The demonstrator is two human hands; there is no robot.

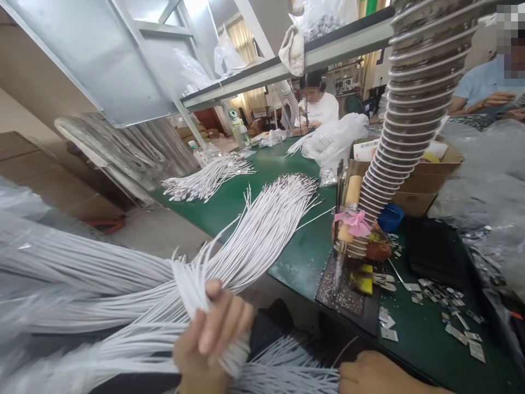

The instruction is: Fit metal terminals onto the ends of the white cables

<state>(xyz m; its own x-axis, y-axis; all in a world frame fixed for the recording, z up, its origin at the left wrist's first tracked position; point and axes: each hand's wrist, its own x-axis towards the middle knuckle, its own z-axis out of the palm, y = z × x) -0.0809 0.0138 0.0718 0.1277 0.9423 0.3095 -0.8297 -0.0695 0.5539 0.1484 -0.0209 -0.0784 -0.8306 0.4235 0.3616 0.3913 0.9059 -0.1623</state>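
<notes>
My left hand (217, 334) is wrapped round a bundle of thin white cables (191, 284) at the lower middle of the view. The bundle passes through the fist, and its loose ends (287, 364) fan out to the right, low over my lap. Beside those ends, at the bottom edge, is my right hand (377, 372) with its fingers curled. Whatever lies inside that fist is hidden. More white cables (98, 262) stretch away to the left, partly smeared by motion. A large sheaf of cables (266, 230) lies across the green table's edge just ahead.
On the green table (295, 268) lies another cable pile (209, 178). A ribbed hose (426, 109) hangs above a wooden-handled tool with a pink ribbon (355, 223). Small metal plates (451, 306) lie scattered at right, near a blue bowl (390, 217). Two people sit beyond.
</notes>
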